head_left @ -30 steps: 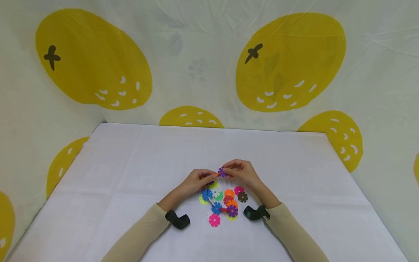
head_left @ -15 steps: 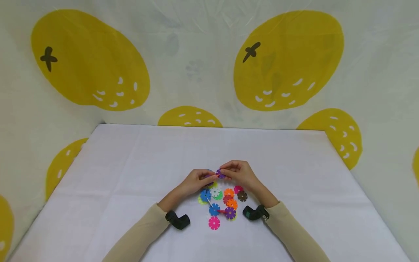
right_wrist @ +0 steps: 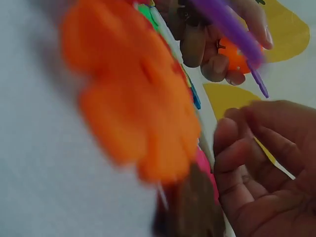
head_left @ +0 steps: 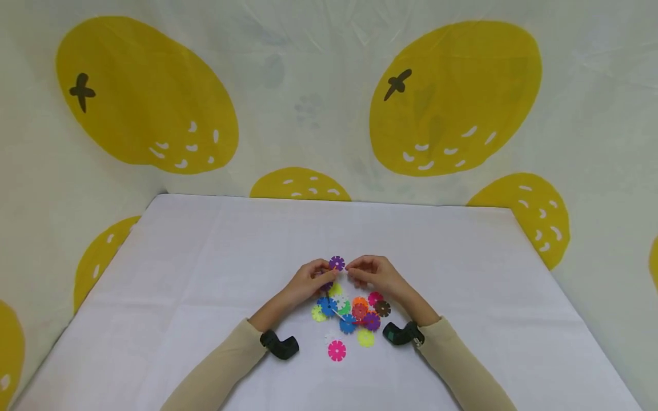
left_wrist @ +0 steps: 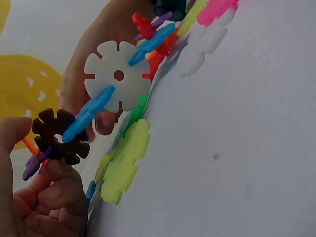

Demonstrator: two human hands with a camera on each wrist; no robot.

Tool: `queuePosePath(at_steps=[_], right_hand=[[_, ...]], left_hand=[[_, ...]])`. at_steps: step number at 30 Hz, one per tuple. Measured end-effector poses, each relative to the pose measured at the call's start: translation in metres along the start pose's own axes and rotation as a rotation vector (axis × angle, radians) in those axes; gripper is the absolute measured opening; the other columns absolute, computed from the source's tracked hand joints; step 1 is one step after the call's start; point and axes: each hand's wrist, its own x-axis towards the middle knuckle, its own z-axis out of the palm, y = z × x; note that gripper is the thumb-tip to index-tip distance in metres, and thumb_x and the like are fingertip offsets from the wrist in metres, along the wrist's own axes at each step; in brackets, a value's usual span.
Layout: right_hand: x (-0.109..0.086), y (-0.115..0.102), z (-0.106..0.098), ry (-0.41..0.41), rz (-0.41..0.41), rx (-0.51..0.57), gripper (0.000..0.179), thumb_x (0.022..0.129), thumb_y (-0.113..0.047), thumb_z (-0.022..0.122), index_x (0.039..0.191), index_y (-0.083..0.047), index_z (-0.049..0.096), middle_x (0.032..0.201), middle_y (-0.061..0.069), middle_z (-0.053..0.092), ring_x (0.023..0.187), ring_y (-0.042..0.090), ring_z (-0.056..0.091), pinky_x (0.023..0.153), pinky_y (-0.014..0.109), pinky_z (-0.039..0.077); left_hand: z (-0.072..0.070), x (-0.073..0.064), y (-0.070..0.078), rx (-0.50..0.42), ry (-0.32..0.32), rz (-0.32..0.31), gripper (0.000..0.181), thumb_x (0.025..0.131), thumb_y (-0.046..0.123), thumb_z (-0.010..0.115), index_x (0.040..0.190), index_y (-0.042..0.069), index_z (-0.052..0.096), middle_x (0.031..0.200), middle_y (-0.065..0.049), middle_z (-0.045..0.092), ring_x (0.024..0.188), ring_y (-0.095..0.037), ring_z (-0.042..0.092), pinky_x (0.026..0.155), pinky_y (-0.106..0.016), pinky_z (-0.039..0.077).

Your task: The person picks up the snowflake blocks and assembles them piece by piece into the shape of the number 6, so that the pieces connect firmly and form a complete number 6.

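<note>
My left hand point(head_left: 311, 281) pinches an orange snowflake disc point(right_wrist: 232, 58) between thumb and fingers. The disc belongs to a chain of notched plastic discs slotted into each other. A purple disc point(head_left: 337, 263) stands at the chain's upper end. From the hand hang a brown disc point(left_wrist: 45, 129), a blue disc point(left_wrist: 88, 114) and a white disc point(left_wrist: 103, 66), then further discs down to another purple disc point(head_left: 372, 321). My right hand point(head_left: 374, 272) is just right of the upper purple disc, fingers loosely bent, holding nothing.
Under the chain lie loose discs on the white table point(head_left: 231, 240), among them a pink disc point(head_left: 336, 351), a yellow disc point(head_left: 366, 338) and a brown disc point(head_left: 382, 309). A patterned curtain point(head_left: 308, 85) stands behind the table.
My right hand has let go of the upper purple disc and moved slightly right of it. That disc has shifted left and up, and the chain's lower end has swung right.
</note>
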Motion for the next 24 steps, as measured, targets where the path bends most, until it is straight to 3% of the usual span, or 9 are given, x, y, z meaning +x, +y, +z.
queuePosePath(at_steps=[6,12,18,24], right_hand=[[0.000,0.005,0.001,-0.173,-0.146,-0.122,0.019,0.089,-0.008,0.070,0.107,0.000,0.070,0.097,0.012,0.070,0.072,0.010,0.055,0.064,0.020,0.048],[0.000,0.005,0.009,-0.228,-0.264,-0.199,0.024,0.081,-0.008,0.079,0.104,-0.002,0.072,0.098,0.013,0.067,0.069,0.013,0.049,0.060,0.019,0.041],[-0.001,0.000,0.014,-0.234,-0.266,-0.281,0.024,0.079,-0.012,0.081,0.102,-0.005,0.075,0.103,0.008,0.061,0.068,0.009,0.045,0.060,0.018,0.038],[-0.001,-0.001,0.014,-0.244,-0.246,-0.290,0.022,0.080,-0.011,0.081,0.099,-0.005,0.074,0.101,0.007,0.060,0.069,0.009,0.045,0.061,0.018,0.037]], left_hand=[[0.000,0.000,0.000,-0.047,0.017,0.026,0.031,0.100,0.028,0.056,0.117,0.002,0.057,0.087,0.001,0.056,0.062,-0.011,0.046,0.051,-0.022,0.039],[-0.002,-0.001,-0.002,-0.098,0.030,0.036,0.036,0.104,0.032,0.045,0.116,0.001,0.058,0.074,0.002,0.049,0.049,-0.010,0.039,0.045,-0.020,0.035],[-0.002,-0.001,-0.002,-0.070,0.048,0.044,0.032,0.103,0.025,0.051,0.117,-0.002,0.059,0.073,0.002,0.050,0.048,-0.010,0.038,0.046,-0.021,0.035],[-0.001,-0.006,0.009,0.028,0.144,0.077,0.027,0.099,0.016,0.057,0.112,-0.007,0.064,0.089,-0.004,0.063,0.071,-0.007,0.048,0.060,-0.019,0.040]])
